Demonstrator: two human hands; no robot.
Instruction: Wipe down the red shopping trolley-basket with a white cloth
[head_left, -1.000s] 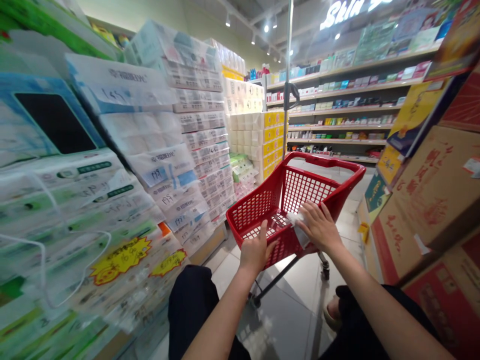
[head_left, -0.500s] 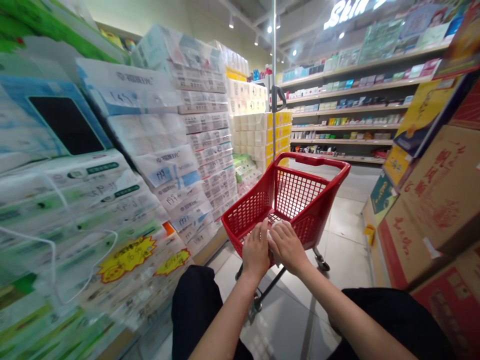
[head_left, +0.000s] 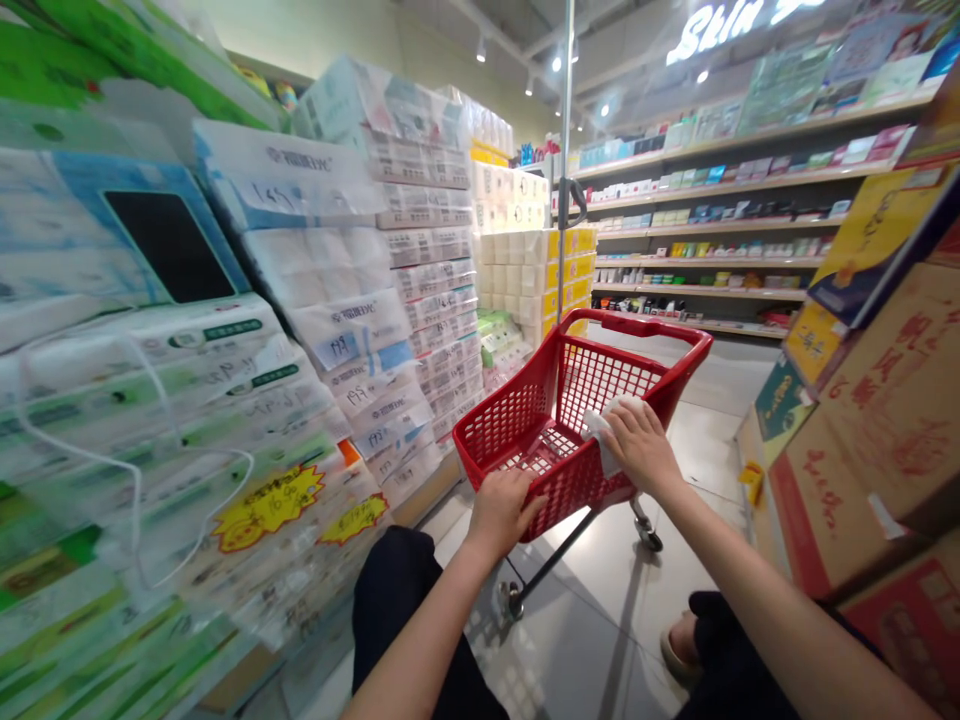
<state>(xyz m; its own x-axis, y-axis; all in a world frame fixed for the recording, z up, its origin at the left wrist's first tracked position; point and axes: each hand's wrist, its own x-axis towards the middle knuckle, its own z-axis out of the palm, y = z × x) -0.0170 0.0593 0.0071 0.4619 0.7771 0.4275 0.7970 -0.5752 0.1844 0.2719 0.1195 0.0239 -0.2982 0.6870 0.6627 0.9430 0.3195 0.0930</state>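
A red plastic shopping cart [head_left: 566,498] with mesh walls and a dark metal frame stands in front of me. My left hand [head_left: 501,512] is closed over the basket's near rim, towards its left corner, fingers inside and thumb outside. Further along the same rim, to the right, my right hand [head_left: 640,446] presses a crumpled white cloth or tissue [head_left: 598,425] over the edge; part of it hangs down the outer wall. Under my right palm the cloth is hidden. No goods show in the visible part of the basket.
Stacked tissue packs [head_left: 345,330] line the left side, with a dark-screened device [head_left: 169,245] and a white cable [head_left: 135,500] among them. Cartons [head_left: 877,400] are piled on the right. Behind the cart stand a metal pole [head_left: 564,150] and stocked shelves [head_left: 697,225].
My hands were together at the near rim and have separated. The right one has slid right along the rim with the white cloth; the left one now grips the rim.
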